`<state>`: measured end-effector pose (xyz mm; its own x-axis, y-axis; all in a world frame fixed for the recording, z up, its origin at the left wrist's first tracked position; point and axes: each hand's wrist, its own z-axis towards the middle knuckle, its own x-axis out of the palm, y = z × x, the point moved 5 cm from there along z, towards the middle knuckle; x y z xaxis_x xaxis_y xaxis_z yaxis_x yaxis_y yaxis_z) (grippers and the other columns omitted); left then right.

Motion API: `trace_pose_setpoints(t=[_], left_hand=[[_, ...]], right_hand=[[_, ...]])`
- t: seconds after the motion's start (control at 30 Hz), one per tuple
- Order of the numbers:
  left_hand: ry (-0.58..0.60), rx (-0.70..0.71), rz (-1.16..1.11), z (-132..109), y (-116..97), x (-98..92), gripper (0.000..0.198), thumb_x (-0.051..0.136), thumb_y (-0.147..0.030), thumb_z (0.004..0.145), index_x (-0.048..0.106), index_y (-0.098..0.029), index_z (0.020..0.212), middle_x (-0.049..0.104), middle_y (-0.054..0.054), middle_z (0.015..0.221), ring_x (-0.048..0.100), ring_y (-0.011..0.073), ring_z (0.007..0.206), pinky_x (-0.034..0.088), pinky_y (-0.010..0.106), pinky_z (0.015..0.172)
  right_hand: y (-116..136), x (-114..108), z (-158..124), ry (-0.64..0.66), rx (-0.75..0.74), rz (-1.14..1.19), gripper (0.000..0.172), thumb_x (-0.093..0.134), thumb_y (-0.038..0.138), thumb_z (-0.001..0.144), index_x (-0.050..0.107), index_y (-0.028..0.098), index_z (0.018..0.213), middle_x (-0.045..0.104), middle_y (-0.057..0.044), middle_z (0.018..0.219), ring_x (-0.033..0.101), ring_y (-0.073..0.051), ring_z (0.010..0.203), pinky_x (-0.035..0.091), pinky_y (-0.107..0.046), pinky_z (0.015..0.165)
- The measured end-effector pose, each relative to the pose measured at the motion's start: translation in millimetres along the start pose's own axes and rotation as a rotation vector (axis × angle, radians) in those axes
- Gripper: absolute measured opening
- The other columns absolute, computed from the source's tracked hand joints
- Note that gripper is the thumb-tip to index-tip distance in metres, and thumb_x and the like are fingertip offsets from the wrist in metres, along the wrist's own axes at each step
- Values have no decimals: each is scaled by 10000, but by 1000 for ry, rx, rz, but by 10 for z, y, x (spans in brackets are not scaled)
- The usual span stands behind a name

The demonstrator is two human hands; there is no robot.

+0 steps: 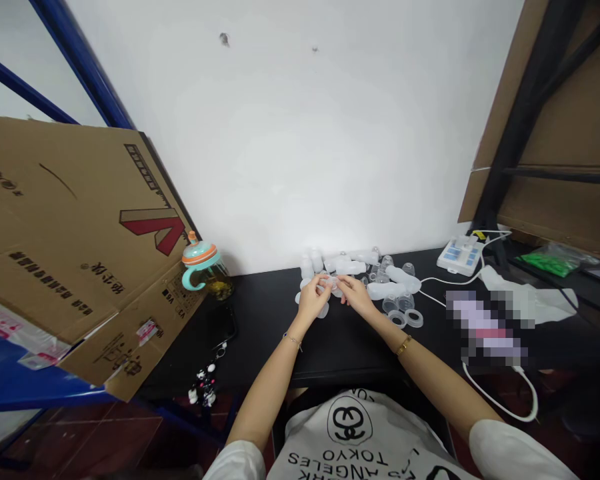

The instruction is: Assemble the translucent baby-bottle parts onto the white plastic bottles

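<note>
My left hand [314, 296] and my right hand [354, 295] meet over the black table [270, 313], fingers pinched together on a small clear plastic part [331, 285]. Just behind them lies a heap of clear and white plastic bottle parts [360, 267]: bottles lying on their sides, small cups and domes. Two clear rings [406, 319] lie to the right of my right wrist. I cannot tell the exact shape of the held part.
A large cardboard box [75, 247] leans on a blue rack at the left. Beside it stands a teal and orange sippy cup [203, 267]. A dark phone with a charm [220, 327] lies near the table's left edge. A white device with cables [461, 255] sits at the right.
</note>
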<state>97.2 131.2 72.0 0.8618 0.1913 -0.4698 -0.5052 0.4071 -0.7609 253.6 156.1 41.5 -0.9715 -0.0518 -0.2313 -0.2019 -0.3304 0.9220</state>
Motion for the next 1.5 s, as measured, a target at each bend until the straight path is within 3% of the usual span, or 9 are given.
trace_pose_setpoints(t=[0.43,0.73,1.5], left_hand=[[18,-5,-2,2,24,8,314,581,-459,914,715,-212,1055,700,14,856,577,117,596,427,244,615],[37,16,-22,5,17,4,305,586,-448,906,715,-203,1034,684,12,865,554,110,588,426,240,607],[46,42,-52,12,33,11,311,588,-465,915,707,-199,1026,676,10,866,553,109,615,440,225,610]], right_hand=[[80,-1,-45,3,-46,0,414,564,504,872,682,187,1110,691,-11,794,581,-113,477,429,-220,446],[157,-9,-64,-7,-129,-121,328,536,459,894,655,199,1054,720,-16,855,603,-117,474,498,-264,558],[149,-3,-51,-16,-178,-249,297,516,431,940,666,204,1062,751,-44,881,654,-159,585,494,-256,576]])
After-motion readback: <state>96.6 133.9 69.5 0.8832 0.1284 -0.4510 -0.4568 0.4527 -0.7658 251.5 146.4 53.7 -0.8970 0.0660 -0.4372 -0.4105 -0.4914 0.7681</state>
